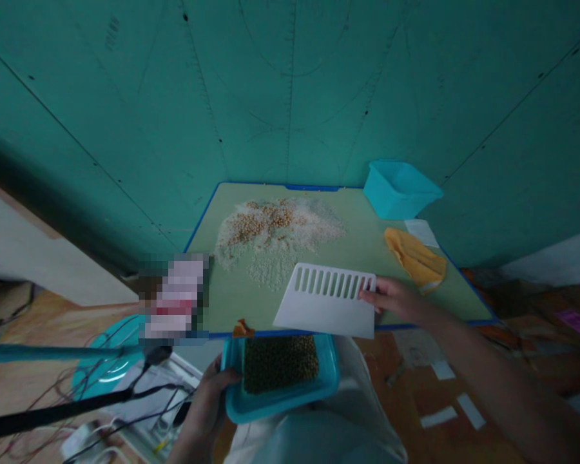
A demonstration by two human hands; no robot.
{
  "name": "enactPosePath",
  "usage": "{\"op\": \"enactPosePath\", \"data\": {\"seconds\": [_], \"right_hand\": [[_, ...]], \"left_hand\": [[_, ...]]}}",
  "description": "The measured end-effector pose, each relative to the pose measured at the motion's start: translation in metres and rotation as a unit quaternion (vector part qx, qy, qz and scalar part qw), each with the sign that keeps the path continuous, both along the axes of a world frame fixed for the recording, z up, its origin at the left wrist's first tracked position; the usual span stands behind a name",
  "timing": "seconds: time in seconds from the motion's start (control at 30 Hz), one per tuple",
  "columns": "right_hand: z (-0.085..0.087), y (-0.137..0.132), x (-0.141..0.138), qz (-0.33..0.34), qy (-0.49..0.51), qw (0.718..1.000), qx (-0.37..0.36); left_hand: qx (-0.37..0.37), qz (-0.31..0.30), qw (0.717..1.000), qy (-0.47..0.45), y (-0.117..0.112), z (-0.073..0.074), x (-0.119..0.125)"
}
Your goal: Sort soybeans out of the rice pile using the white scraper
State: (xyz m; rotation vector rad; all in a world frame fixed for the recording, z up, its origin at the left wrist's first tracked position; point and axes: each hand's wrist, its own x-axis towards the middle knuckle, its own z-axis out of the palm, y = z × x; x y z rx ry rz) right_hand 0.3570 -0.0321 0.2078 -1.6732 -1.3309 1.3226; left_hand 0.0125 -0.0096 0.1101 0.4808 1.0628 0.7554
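Observation:
My left hand grips the left rim of a turquoise plastic tub, held just below the table's front edge. Inside it lie small dark green beans, with some paler ones at the right. My right hand is closed on the right end of a white slotted scraper, which slants over the table's front edge above the tub. Behind the scraper, a spread heap of white rice mixed with tan round beans covers the left and middle of the pale green tabletop.
An empty turquoise bin stands at the back right corner. Near it lie an orange cloth and a white paper. A brown scrap sits at the front edge. Cables and a black pole are at lower left.

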Motion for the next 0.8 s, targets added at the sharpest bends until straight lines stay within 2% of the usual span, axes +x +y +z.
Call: {"op": "enactPosePath", "data": {"seconds": [0.2, 0.33, 0.43, 0.53, 0.67, 0.8], "right_hand": [[0.0, 0.001, 0.018, -0.09, -0.035, 0.995, 0.028], [0.009, -0.009, 0.021, -0.099, -0.07, 0.991, 0.049], [0.021, -0.019, 0.008, -0.055, -0.086, 0.994, 0.036], [0.03, -0.029, -0.01, 0.019, -0.118, 0.992, 0.044], [0.03, -0.038, -0.022, 0.113, -0.226, 0.956, 0.152], [0.025, -0.043, -0.024, 0.168, -0.262, 0.922, 0.232]], "left_hand": [[0.0, 0.004, 1.0, -0.002, -0.001, 0.002, 0.0], [0.005, 0.015, 1.0, 0.004, -0.002, 0.003, 0.001], [-0.003, 0.009, 1.0, 0.002, -0.002, 0.005, 0.003], [-0.008, 0.005, 1.0, 0.0, -0.003, 0.009, 0.006], [-0.005, 0.007, 1.0, 0.012, -0.004, 0.013, 0.007], [0.005, -0.002, 1.0, 0.005, -0.004, 0.01, 0.006]]}}
